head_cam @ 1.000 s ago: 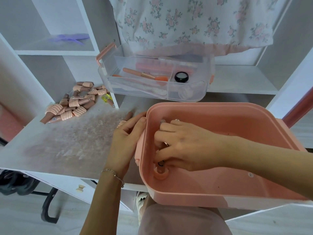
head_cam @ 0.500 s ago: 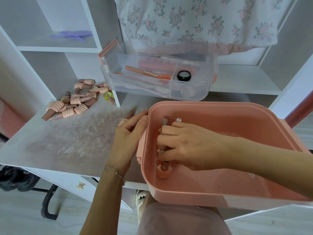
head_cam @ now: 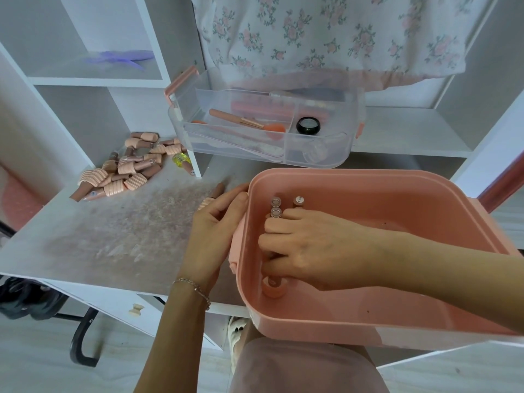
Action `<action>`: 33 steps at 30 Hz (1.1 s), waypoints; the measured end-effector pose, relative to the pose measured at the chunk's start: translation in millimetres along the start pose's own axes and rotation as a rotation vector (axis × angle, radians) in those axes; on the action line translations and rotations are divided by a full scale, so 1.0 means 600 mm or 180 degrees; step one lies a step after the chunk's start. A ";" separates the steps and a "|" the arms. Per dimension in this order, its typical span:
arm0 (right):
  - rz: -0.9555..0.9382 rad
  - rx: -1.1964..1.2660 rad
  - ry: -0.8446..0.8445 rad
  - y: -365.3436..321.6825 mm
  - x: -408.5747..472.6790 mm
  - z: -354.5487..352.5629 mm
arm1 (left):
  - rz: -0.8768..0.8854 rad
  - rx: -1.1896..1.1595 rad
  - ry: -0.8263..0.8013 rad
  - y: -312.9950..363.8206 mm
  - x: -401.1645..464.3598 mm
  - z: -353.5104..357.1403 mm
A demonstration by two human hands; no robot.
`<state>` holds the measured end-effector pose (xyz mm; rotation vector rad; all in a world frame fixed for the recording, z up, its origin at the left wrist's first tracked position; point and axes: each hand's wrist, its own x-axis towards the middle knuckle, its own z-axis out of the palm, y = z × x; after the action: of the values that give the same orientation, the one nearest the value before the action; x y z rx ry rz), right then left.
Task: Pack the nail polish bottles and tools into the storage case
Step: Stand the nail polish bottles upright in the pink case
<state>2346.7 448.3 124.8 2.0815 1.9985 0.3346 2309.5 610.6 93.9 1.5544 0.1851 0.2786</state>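
Note:
The pink storage case sits at the desk's front edge, partly over my lap. My right hand is inside it at the left end, fingers curled round a cluster of upright nail polish bottles. Three bottle tops show above my fingers, and another bottle stands just below my palm. My left hand grips the case's left wall, thumb at the rim. One bottle lies on the desk behind that hand. A pile of several pink and brown bottles lies at the desk's far left.
A clear tray with pink handles rests on the shelf behind the case, holding a pink brush and a black jar. A floral cloth hangs over it. White shelf dividers border the desk. A black chair leg is below left.
My right hand has drawn the bottles more upright inside the case, so more bottle tops show above my fingers. My left hand has stayed on the case's wall.

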 end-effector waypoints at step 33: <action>0.2488 0.1579 -0.0326 0.018 -0.072 0.049 | 0.0024 0.0149 0.0110 0.006 -0.002 -0.002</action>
<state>2364.5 404.3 100.4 3.0586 1.2001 -0.1710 2307.9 611.7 97.7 1.5977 0.2142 0.3093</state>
